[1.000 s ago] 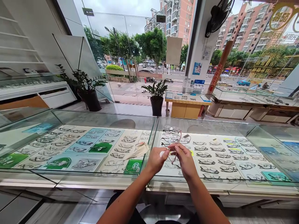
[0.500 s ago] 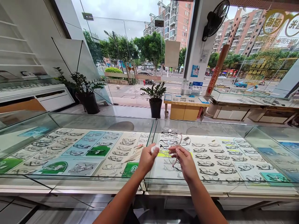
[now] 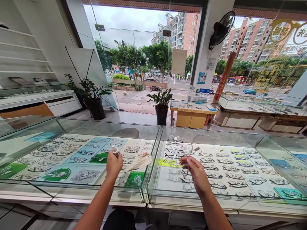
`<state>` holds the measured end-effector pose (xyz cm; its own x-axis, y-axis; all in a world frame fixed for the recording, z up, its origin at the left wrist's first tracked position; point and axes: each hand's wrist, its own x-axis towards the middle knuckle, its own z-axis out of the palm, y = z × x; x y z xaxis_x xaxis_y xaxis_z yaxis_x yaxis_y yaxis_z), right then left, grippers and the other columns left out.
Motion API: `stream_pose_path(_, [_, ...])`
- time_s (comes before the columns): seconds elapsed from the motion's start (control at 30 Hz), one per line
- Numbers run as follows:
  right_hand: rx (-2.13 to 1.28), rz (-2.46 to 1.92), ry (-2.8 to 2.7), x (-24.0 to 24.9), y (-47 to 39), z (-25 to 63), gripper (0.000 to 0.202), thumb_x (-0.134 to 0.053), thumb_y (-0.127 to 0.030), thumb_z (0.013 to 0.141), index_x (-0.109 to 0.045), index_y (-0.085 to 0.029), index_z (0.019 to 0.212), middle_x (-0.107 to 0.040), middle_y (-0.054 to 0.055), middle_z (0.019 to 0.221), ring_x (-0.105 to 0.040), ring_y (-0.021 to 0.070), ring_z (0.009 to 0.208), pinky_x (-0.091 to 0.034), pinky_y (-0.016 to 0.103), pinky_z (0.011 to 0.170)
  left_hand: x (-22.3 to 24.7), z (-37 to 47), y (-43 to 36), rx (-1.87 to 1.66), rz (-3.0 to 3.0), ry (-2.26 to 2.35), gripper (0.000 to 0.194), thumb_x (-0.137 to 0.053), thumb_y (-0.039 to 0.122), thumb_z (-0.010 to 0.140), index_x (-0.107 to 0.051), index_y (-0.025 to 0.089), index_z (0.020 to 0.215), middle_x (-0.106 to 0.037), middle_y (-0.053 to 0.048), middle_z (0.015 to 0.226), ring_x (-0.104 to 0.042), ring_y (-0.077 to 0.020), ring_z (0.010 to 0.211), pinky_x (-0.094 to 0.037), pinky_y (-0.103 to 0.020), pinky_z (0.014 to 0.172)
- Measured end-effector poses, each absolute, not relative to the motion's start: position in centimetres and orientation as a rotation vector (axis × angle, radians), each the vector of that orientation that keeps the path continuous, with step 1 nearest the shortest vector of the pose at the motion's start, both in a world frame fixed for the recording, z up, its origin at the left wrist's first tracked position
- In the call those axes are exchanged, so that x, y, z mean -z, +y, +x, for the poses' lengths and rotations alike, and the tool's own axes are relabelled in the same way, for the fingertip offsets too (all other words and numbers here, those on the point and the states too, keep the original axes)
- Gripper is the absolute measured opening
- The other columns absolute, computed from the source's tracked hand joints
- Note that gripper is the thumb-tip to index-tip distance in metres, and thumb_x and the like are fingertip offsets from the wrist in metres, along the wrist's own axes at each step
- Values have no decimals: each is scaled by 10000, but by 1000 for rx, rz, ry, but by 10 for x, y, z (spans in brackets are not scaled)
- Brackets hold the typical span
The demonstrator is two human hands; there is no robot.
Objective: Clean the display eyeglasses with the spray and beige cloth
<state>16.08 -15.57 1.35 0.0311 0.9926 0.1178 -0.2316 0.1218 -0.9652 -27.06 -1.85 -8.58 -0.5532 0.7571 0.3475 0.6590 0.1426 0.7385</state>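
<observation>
My left hand (image 3: 113, 166) is closed around a small white-capped spray bottle (image 3: 115, 150), held above the left part of the glass counter. Between the fingers of my right hand (image 3: 197, 174) is a pair of thin pinkish eyeglasses (image 3: 191, 147), turned on end over the right part of the counter. A crumpled beige cloth (image 3: 141, 161) with red print lies on the glass, to the right of my left hand. Part of the glasses is hidden behind my right fingers.
Beneath the glass counter (image 3: 153, 179) lie rows of eyeglasses (image 3: 233, 175) and green cards (image 3: 134, 179). Beyond it stand two potted plants (image 3: 161, 113) and a low wooden display cabinet (image 3: 189, 118). A black fan (image 3: 222, 30) hangs on the pillar.
My left hand has moved left with the spray bottle, away from the glasses, uncovering the cloth. My right hand still holds the glasses in nearly the same place. The camera view has tilted up slightly.
</observation>
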Motion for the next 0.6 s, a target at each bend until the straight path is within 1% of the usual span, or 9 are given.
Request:
stream_pose_path(0.17, [-1224, -946, -1078, -16, -154, 164, 350, -727, -570, 945, -838, -244, 1010, -772, 99, 1146, -675, 272, 1064, -523, 402, 950, 89, -267, -20, -1347, 1423, 2324, 562, -567, 266, 890, -457, 124, 1422, -655, -214, 1243, -664, -399, 1181, -544, -519, 1026])
stream_pose_path(0.23, [-1229, -946, -1086, -17, -153, 166, 355, -724, -573, 947, -837, -243, 1012, -771, 101, 1148, -674, 271, 1058, -521, 401, 946, 87, -264, -21, -1326, 1433, 2329, 616, -571, 272, 895, -428, 92, 1467, -643, -236, 1275, -656, -404, 1198, -540, -525, 1028])
stream_pose_path(0.3, [-1231, -948, -1089, -16, -152, 168, 372, -727, -584, 941, -837, -237, 1017, -767, 104, 1150, -672, 272, 1051, -519, 396, 938, 81, -258, -26, -1402, 1470, 2367, 694, -600, 314, 893, -397, 47, 1501, -592, -282, 1366, -588, -435, 1307, -493, -563, 1092])
stream_pose_path(0.37, [-1229, -950, -1085, -16, -151, 170, 393, -732, -596, 934, -839, -227, 1016, -761, 105, 1152, -668, 270, 1051, -515, 386, 937, 74, -249, -36, -1610, 1518, 2453, 734, -627, 365, 895, -399, 30, 1506, -516, -313, 1470, -472, -461, 1432, -399, -608, 1177])
stream_pose_path(0.4, [-1230, -949, -1082, -16, -150, 171, 402, -733, -602, 931, -840, -223, 1014, -759, 105, 1153, -666, 268, 1050, -512, 381, 936, 70, -243, -41, -1729, 1553, 2484, 701, -627, 380, 903, -430, 40, 1484, -512, -307, 1478, -447, -460, 1451, -363, -617, 1200])
stream_pose_path(0.43, [-1230, -949, -1078, -16, -150, 172, 408, -733, -605, 930, -841, -221, 1013, -758, 105, 1156, -665, 266, 1049, -510, 377, 935, 66, -237, -48, -1802, 1624, 2474, 621, -612, 380, 920, -482, 61, 1437, -549, -287, 1439, -473, -446, 1426, -358, -611, 1199])
stream_pose_path(0.47, [-1232, -948, -1075, -16, -149, 173, 410, -732, -606, 932, -842, -220, 1013, -757, 105, 1159, -664, 264, 1048, -508, 374, 935, 63, -231, -53, -1792, 1751, 2406, 511, -586, 370, 941, -540, 89, 1365, -609, -254, 1355, -537, -418, 1356, -386, -588, 1174])
stream_pose_path(0.53, [-1240, -947, -1073, -15, -147, 175, 406, -732, -603, 934, -843, -221, 1015, -755, 105, 1166, -664, 265, 1051, -505, 372, 934, 60, -219, -63, -1497, 2104, 2150, 348, -559, 373, 963, -630, 145, 1217, -685, -188, 1194, -634, -361, 1192, -460, -517, 1086])
stream_pose_path(0.6, [-1244, -949, -1069, -14, -145, 177, 399, -735, -598, 935, -844, -223, 1016, -753, 105, 1173, -659, 268, 1064, -503, 373, 939, 62, -210, -69, -1055, 2332, 1906, 341, -610, 438, 936, -686, 183, 1150, -708, -158, 1179, -660, -343, 1136, -497, -463, 1005])
